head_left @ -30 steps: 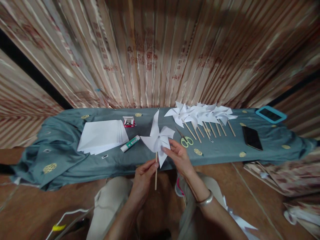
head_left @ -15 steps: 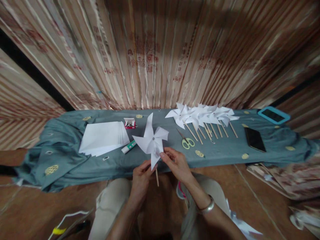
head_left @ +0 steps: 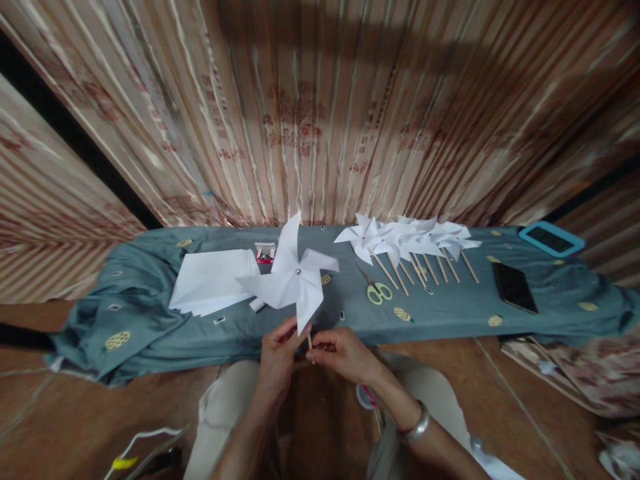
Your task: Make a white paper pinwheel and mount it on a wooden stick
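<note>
A white paper pinwheel (head_left: 293, 283) is held upright above the tabletop (head_left: 450, 313), its thin stick (head_left: 310, 342) pinched closed between left hand (head_left: 277, 357) and right hand (head_left: 345, 353). The paper blades could be creased if squeezed.
</note>
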Tool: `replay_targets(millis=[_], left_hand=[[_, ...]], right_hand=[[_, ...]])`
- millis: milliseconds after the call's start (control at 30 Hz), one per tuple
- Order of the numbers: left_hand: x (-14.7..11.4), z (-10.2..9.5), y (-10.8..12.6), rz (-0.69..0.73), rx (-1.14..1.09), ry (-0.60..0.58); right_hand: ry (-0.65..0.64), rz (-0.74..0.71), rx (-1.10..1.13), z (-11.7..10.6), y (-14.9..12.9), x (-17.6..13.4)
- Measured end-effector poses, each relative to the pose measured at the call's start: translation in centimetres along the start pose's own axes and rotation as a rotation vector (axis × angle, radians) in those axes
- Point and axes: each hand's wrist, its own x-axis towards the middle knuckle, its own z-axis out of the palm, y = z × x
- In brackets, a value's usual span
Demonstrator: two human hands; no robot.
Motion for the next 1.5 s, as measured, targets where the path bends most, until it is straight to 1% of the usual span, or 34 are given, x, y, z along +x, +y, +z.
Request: replay_targets(millis=[100,200,267,300,333,367,400,467,500,533,567,600,733,900,1100,1200,1367,1500], left_hand=[[-0.2,-0.1,-0.2,-0.047,-0.017,0.018],[-0.4,-0.2,-0.4,-0.056,0.015,0.028],[-0.4,-0.4,-0.5,-0.055,0.046,0.027],[-0.4,-0.5,-0.6,-0.055,0.056,0.027],[-0.3,-0.6,-0.6,-0.055,0.063,0.029],[-0.3,-0.6,-0.6,-0.054,0.070,0.031],[-0.2,-0.7,-0.6,-0.053,0.079,0.030],[-0.1,-0.8,-0.6,-0.057,0.110,0.016],[-0.2,-0.9,-0.7,-0.063,0.132,0.008],[-0.3,-0.9,-0.7,-0.071,0.153,-0.002],[-0.4,-0.9,-0.7,-0.080,0.171,-0.012],[-0.5,-0.9,-0.7,-0.089,0.189,-0.023],[-1.1,-0.8,-0.7,-0.092,0.249,-0.093],[-1.3,-0.6,-0.8,-0.094,0.240,-0.155],[-1.1,-0.5,-0.6,-0.107,0.201,-0.155],[-1.0,-0.6,-0.4,-0.115,0.200,-0.153],[-0.6,-0.9,-0.6,-0.067,0.200,-0.161],[-0.4,-0.9,-0.7,-0.054,0.194,-0.124]], right_hand=[[0.028,-0.045,0.022,0.1,-0.2,0.1],[0.028,-0.080,0.044,0.0,-0.5,0.1],[0.034,-0.085,0.038,-0.5,-0.7,0.1],[0.059,-0.085,0.040,-1.0,-0.7,0.0],[0.113,-0.087,0.048,-1.6,-0.7,-0.1],[0.199,-0.091,0.062,-2.4,-0.7,-0.1],[0.325,-0.105,0.083,-3.3,-0.7,-0.2],[0.640,-0.140,0.110,-5.0,-0.4,-0.3],[0.770,-0.165,0.115,-5.7,-0.3,-0.3],[0.868,-0.185,0.105,-6.2,-0.2,-0.4],[0.929,-0.202,0.086,-6.6,-0.2,-0.4],[0.960,-0.213,0.057,-6.9,-0.1,-0.5],[0.953,-0.223,-0.043,-7.2,-0.1,-0.6],[0.905,-0.192,-0.026,-7.6,0.2,-0.6],[0.854,-0.166,0.135,-7.3,0.3,-0.6],[0.798,-0.150,0.235,-6.9,0.3,-0.4],[0.699,-0.127,0.402,-6.0,0.1,0.0],[0.629,-0.075,0.521,-5.0,-0.5,0.1]])
